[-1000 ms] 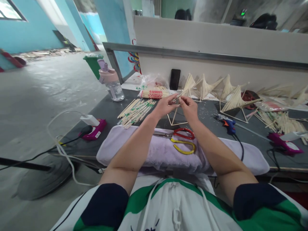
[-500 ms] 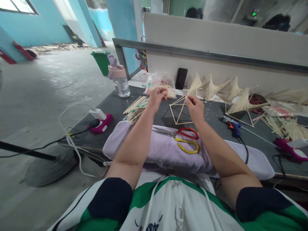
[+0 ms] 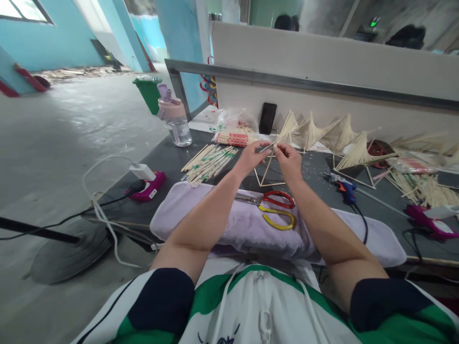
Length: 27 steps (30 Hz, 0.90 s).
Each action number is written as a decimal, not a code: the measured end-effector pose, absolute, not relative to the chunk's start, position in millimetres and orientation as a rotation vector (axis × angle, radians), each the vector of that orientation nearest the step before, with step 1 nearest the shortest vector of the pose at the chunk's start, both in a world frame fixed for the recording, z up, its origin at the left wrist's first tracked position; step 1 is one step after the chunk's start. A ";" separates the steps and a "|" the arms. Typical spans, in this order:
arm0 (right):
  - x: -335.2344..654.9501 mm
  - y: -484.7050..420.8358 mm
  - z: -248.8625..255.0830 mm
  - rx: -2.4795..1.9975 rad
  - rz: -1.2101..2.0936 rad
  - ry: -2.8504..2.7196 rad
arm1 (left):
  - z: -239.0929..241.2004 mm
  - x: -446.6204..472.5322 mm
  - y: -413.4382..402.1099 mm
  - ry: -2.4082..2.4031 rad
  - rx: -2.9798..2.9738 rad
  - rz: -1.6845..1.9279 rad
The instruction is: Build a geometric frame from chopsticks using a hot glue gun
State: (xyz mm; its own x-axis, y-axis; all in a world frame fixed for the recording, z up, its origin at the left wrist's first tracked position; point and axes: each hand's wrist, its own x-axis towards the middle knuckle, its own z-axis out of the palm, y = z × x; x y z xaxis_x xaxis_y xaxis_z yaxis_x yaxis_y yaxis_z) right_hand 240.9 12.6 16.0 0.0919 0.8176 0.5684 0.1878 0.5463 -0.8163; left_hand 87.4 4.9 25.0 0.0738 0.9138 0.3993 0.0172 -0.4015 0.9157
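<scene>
A frame of thin wooden sticks (image 3: 273, 184) stands on the dark table, its joined sticks rising to an apex between my hands. My right hand (image 3: 289, 162) pinches the frame near that apex. From the left, my left hand (image 3: 252, 158) meets it there, thumb and fingers closing around a slanting stick; the fingertips partly hide the contact. Below lie scissors (image 3: 278, 216) with one red and one yellow handle, on a lilac towel (image 3: 247, 227). Left of my left hand is a loose pile of sticks (image 3: 210, 164), some in green-printed wrappers.
A glue gun (image 3: 346, 188) with a cable lies at right. Fanned stick models (image 3: 346, 134) line the back beside a propped phone (image 3: 267, 118). A pink-lidded bottle (image 3: 177, 122) and a purple power strip (image 3: 150, 186) stand at left. A red-printed stick pack (image 3: 234, 139) lies behind.
My left hand has moved right and slightly down, from over the stick pack to the frame's apex beside my right hand. The right hand stays at the frame.
</scene>
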 end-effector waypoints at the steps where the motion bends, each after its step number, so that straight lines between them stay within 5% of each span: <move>1: 240.8 12.0 16.4 -0.923 0.585 -1.433 | 23.6 91.1 3.2 0.942 1.562 1.411; 27: 237.3 18.1 15.3 -0.881 0.677 -1.361 | 15.7 103.1 3.7 1.072 1.586 1.531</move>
